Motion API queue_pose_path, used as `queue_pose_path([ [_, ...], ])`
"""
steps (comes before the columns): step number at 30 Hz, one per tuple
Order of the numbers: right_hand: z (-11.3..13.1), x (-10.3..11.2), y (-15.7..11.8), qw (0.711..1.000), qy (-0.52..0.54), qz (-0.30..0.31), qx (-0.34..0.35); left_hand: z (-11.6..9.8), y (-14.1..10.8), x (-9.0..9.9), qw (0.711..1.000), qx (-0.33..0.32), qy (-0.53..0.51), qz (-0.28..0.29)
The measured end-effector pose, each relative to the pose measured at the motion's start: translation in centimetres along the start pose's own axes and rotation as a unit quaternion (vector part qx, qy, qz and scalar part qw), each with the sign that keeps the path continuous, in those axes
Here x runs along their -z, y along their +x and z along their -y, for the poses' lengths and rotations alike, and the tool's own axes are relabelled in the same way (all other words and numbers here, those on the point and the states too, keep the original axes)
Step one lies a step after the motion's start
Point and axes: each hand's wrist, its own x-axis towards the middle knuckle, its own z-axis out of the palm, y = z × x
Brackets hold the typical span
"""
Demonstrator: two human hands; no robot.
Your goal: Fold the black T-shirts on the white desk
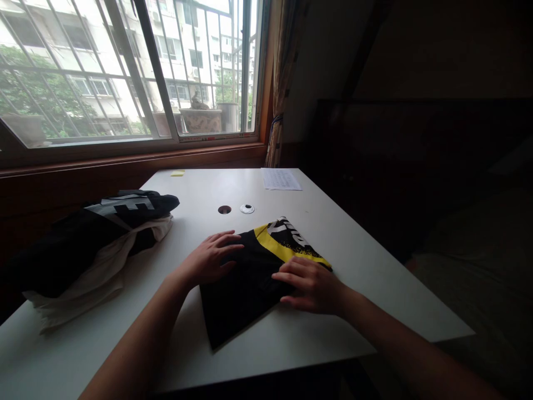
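Note:
A folded black garment (241, 289) with a yellow band and white lettering lies flat on the white table (333, 344), turned at an angle. My left hand (212, 258) rests on its left upper edge, fingers stretched out and spread. On the right part of the cloth, by the yellow band, lies my right hand (310, 286), palm down with its fingers extended. Neither hand grips the fabric. What kind of garment it is cannot be made out in its folded state.
At the left, a heap of black and off-white clothes (104, 239) hangs over the table's edge. Farther back are a round cable hole (224, 210), its loose cover (247, 209), printed paper sheets (282, 179) and a yellow sticky note (177, 173). A barred window stands behind.

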Motion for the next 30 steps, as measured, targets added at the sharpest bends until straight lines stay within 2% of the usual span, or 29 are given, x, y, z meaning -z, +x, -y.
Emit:
queue_pose_path([
  [3, 1.8, -1.0, 1.5, 1.000, -0.008, 0.020, 0.005, -0.3, 0.2, -1.0, 0.999, -0.016, 0.015, 0.042],
  [8, 3.1, -2.4, 1.6, 0.999, 0.011, 0.037, 0.034, 1.2, -0.4, -1.8, 0.996, 0.014, 0.033, 0.085],
  [12, 3.4, -2.6, 0.9, 0.998, 0.021, 0.023, 0.046, 2.3, -0.8, -2.0, 0.995, 0.036, 0.051, 0.075],
  [15, 3.4, -2.3, 0.8, 0.999, 0.025, 0.022, 0.031, 2.3, -1.0, -1.9, 0.996, 0.035, 0.062, 0.061],
  [23, 3.7, -2.1, 0.7, 0.999, -0.032, 0.030, 0.009, 0.6, -0.2, -0.5, 0.997, -0.036, 0.064, 0.022],
  [26, 3.8, -2.0, 0.9, 0.999, -0.044, 0.030, 0.004, 0.6, 0.0, -0.7, 0.997, -0.048, 0.062, 0.026],
  [30, 3.6, -1.6, 1.0, 1.000, -0.009, 0.007, -0.014, 1.0, 0.0, -1.0, 0.996, -0.054, 0.063, 0.026],
])
